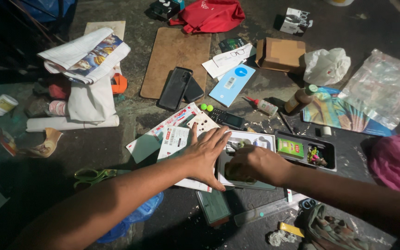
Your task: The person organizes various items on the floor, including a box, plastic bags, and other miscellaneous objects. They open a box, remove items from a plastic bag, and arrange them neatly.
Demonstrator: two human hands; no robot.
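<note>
A cluttered dark floor [116,148], rough and speckled, is seen from above. The left hand [207,155] is laid flat with its fingers spread apart, palm down on a heap of thin printed papers [174,136] just beside a shallow white tray [251,139]. The right hand [255,164] is curled over the near end of that tray, its fingers bent down onto something dark inside; whether anything is gripped cannot be told. The tray lies at the middle of the floor, between the papers and a black rectangular tray [325,148] in which a small green box [290,148] is held. Beyond the hands, a flat brown board [174,55] is seen with two dark glossy phones [179,88] resting on its near edge. A square cardboard box [281,53], a crumpled white plastic bag [325,67] and a folded newspaper [86,53] are scattered farther off, and green-handled scissors [91,175] lie near the left forearm.
</note>
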